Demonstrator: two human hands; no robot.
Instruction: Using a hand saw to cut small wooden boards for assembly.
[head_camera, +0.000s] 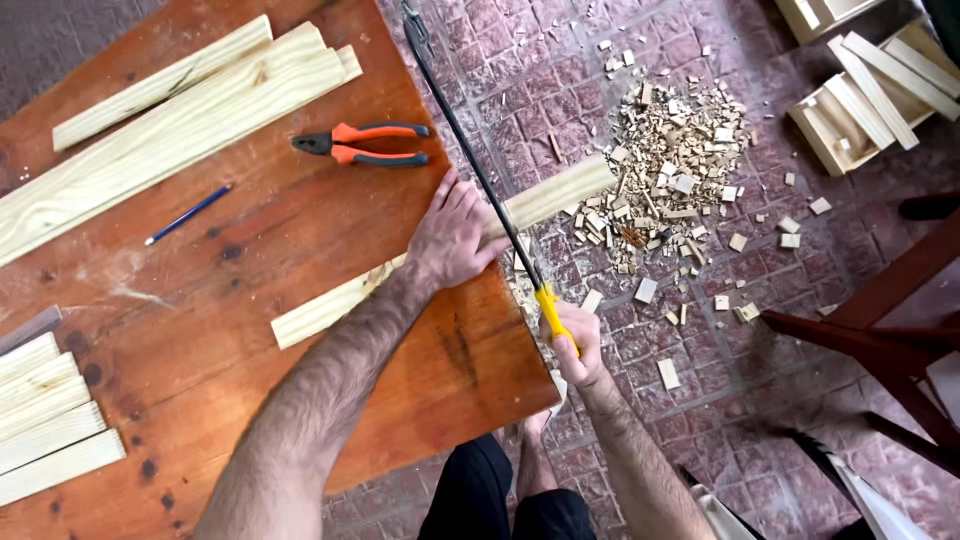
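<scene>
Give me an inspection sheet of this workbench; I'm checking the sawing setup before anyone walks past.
Surface: wooden table, dusty, stained.
Job's things: wood strip overhangs the table edge; hacksaw blade crosses it.
Clutter: pliers, blue pencil, long planks, stacked short pieces.
Grippers: left hand presses the strip down; right hand grips the yellow saw handle.
Cables: nothing seen.
Surroundings: offcut pile on brick floor, wooden boxes, dark chair.

Pale raw wood slat (340, 300), glossy table (250, 330)
</scene>
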